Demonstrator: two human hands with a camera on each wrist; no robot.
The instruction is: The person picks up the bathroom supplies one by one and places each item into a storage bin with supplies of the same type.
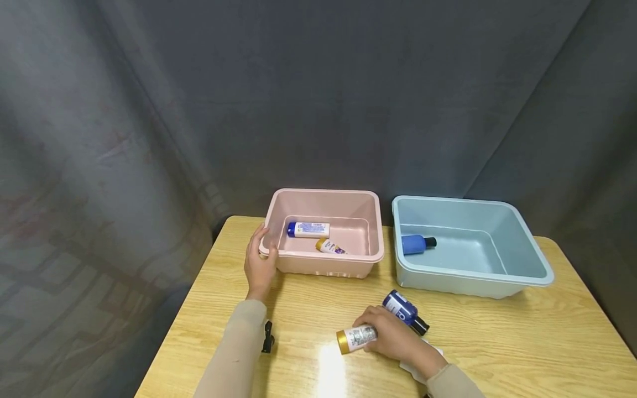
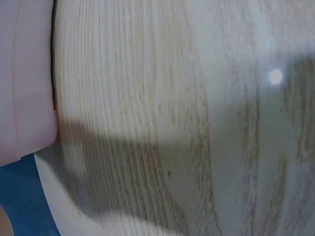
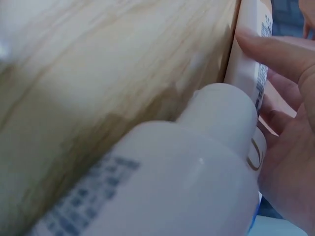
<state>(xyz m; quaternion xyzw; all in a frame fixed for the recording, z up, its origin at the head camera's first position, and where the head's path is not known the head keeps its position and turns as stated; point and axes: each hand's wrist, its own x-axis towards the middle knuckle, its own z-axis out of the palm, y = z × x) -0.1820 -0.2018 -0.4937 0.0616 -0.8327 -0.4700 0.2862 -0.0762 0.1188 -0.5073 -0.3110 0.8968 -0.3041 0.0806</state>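
Note:
In the head view my left hand (image 1: 260, 268) grips the near-left corner of a pink basin (image 1: 323, 265), thumb at the front rim. A white tube with a blue cap (image 1: 311, 230) and a white tube with a gold cap (image 1: 330, 246) lie inside it. My right hand (image 1: 390, 334) holds another white tube with a gold cap (image 1: 357, 338) low over the table. Just beyond that hand lies a dark blue bottle with a black cap (image 1: 401, 308). Under the right wrist is a white bottle (image 3: 197, 162), largely hidden in the head view.
A light blue basin (image 1: 473, 279) stands at the back right, with a blue black-capped bottle (image 1: 415, 244) inside at its left wall. Both basins rest on a wooden table (image 1: 298, 309). A dark grey curtain (image 1: 328, 99) hangs behind it.

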